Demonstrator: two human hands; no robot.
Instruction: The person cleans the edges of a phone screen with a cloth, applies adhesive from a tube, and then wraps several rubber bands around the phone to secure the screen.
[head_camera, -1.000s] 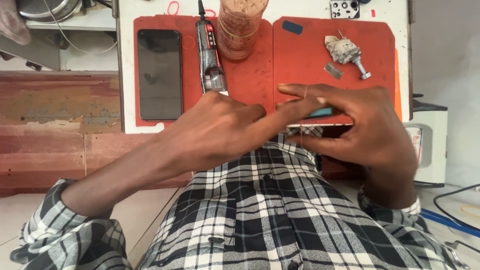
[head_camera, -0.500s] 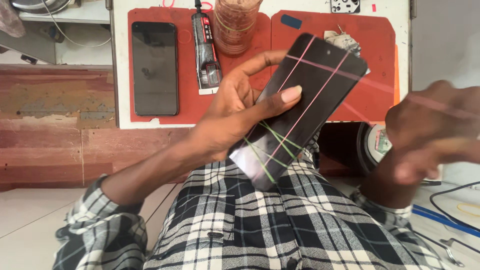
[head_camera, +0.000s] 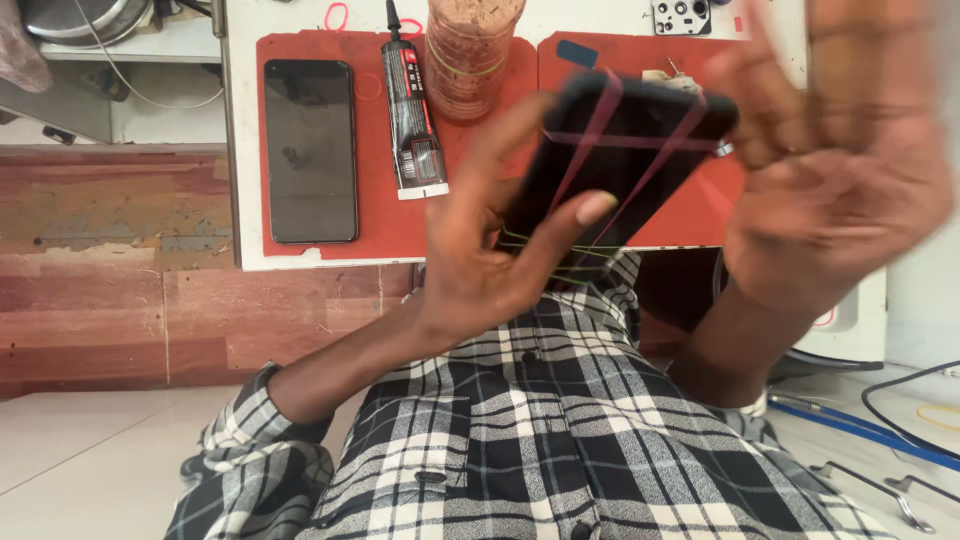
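Observation:
My left hand (head_camera: 490, 250) grips a black phone (head_camera: 625, 160) from below, thumb across its lower edge, holding it tilted above my lap. Several thin rubber bands, pink and yellowish, are wrapped around the phone. My right hand (head_camera: 835, 170) is raised just right of the phone, palm toward me and fingers spread, blurred by motion; its fingertips are near the phone's right corner, and it holds nothing I can make out.
On the white table (head_camera: 240, 150) lie two red mats (head_camera: 370, 230). A second black phone (head_camera: 310, 150), a black glue tube (head_camera: 412, 130) and a clear jar (head_camera: 470, 60) rest on them. Cables and metal tools (head_camera: 880, 480) lie on the floor at right.
The phone was lifted off the red mat into my left hand and brought closer and higher. My right hand let go and swung up beside it, fingers spread.

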